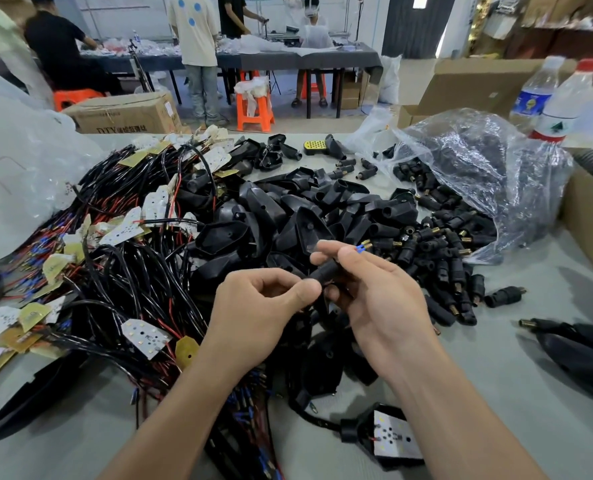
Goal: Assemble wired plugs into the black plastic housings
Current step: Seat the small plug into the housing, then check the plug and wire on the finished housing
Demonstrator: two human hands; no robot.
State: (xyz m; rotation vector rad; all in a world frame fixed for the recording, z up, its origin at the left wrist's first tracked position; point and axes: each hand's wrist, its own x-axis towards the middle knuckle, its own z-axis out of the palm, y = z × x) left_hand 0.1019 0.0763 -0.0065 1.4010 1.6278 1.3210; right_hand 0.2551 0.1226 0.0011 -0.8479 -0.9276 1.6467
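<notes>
My left hand [257, 313] and my right hand [374, 292] meet over the middle of the table, both pinching one small black plug sleeve [324, 271]. A wire end with blue crimps and brass pins [362, 247] sticks out past my right fingertips. Behind the hands lies a heap of black plastic housings [288, 209]. Loose black plugs with brass tips [444, 258] are spread to the right. A tangle of black and red wires with white LED boards [125, 237] fills the left side.
A clear plastic bag [478, 168] of plugs lies at the right, with two water bottles [548, 98] and cardboard boxes behind. A housing fitted with an LED board [392, 438] lies near the front. Several people work at a far table [288, 60].
</notes>
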